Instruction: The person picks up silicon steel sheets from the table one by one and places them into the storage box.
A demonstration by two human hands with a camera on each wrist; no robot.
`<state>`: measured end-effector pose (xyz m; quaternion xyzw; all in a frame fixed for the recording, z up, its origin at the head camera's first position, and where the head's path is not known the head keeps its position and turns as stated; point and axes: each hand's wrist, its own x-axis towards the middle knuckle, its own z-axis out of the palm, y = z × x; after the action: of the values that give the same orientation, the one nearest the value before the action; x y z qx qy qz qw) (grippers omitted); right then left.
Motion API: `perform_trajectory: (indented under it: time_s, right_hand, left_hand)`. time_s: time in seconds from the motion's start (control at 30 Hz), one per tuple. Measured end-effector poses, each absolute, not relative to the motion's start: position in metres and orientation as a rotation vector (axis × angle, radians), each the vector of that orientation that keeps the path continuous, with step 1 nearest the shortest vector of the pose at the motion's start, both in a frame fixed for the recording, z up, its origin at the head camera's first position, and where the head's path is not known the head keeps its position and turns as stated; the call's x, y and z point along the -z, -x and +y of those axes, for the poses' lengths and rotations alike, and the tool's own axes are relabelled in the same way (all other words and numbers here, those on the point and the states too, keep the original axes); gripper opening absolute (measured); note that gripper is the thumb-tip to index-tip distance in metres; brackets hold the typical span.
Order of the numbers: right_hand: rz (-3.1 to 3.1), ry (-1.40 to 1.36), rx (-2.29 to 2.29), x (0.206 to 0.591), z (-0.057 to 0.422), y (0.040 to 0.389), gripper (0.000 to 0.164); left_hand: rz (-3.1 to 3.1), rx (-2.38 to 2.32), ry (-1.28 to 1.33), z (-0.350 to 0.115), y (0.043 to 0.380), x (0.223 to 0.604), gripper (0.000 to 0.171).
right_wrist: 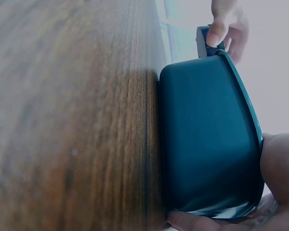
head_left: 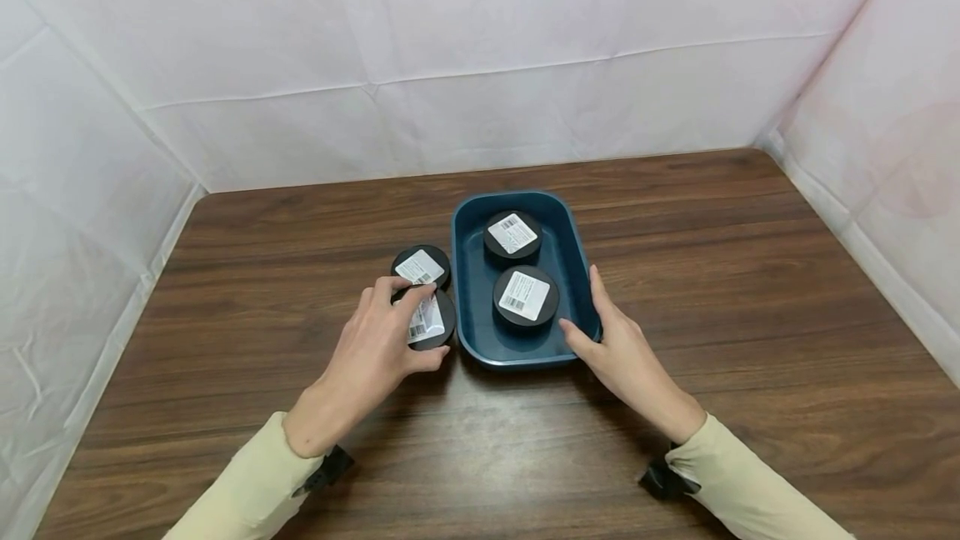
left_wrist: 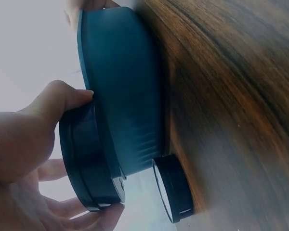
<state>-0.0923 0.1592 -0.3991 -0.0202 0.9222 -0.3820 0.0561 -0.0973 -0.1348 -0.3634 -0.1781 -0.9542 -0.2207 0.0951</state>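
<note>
My left hand (head_left: 369, 348) grips a flat round black container (left_wrist: 86, 159) by its sides, thumb on the near side and fingers on the far side. A white barcode label faces up on it. It is raised off the table at the left rim of a blue tray (head_left: 487, 362). Lower down, a second black container (head_left: 422, 265) lies on the wood just beyond. Two more labelled containers, a far one (head_left: 512, 234) and a near one (head_left: 527, 296), lie inside the tray. My right hand (head_left: 626, 357) holds the tray's near right corner, thumb over the rim and fingers outside.
The brown wooden table (head_left: 750, 315) extends to both sides of the tray. White sheeting (head_left: 480, 123) hangs behind its back edge and along the left and right sides. Each wrist carries a small black device, the right one (head_left: 667, 480) close above the table.
</note>
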Motion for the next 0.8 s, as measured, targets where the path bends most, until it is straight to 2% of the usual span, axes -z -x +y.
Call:
perform_trajectory:
  time_s: [0.8]
  right_hand:
    - [2.789,0.063,1.166,0.3975,0.1572,0.0933,0.087]
  left_hand:
    - [-2.819,0.615,0.463,-0.1306,0.0985,0.3599,0.07]
